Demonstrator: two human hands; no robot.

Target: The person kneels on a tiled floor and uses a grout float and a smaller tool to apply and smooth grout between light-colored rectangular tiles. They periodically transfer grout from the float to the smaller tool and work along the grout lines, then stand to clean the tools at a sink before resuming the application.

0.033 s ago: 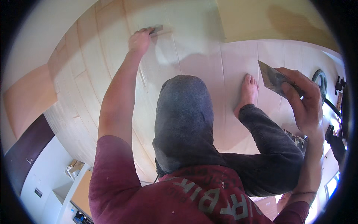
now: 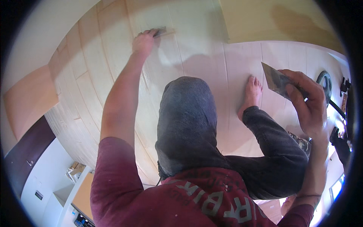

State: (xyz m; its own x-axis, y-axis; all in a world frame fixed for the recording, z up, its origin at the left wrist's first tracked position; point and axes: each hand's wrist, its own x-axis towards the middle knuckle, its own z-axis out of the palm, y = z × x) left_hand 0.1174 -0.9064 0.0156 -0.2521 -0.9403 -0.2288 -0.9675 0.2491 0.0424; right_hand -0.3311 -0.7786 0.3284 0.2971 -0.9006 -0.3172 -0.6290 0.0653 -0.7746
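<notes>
My left hand [image 2: 143, 42] stretches far forward over the pale plank floor [image 2: 202, 34] and is closed around a small scraper [image 2: 162, 30]. That scraper's thin blade points right, at or very near the floor beside a short seam; contact is hard to judge. My right hand [image 2: 311, 94] is raised at the right, pinching a putty knife [image 2: 278, 80] between thumb and fingers. Its flat, smeared metal blade points up and left, clear of the floor. The handle end is hidden in my palm.
My bent knee [image 2: 187, 102] rises in the middle, and a bare foot [image 2: 254, 92] rests on the planks to its right. A yellowish panel [image 2: 264, 22] borders the far right. At right stands a dark round-rimmed object [image 2: 325, 85]. A dark door [image 2: 28, 157] shows at lower left.
My left hand and its scraper have shifted very slightly to the right. My right hand with the putty knife is almost unmoved.
</notes>
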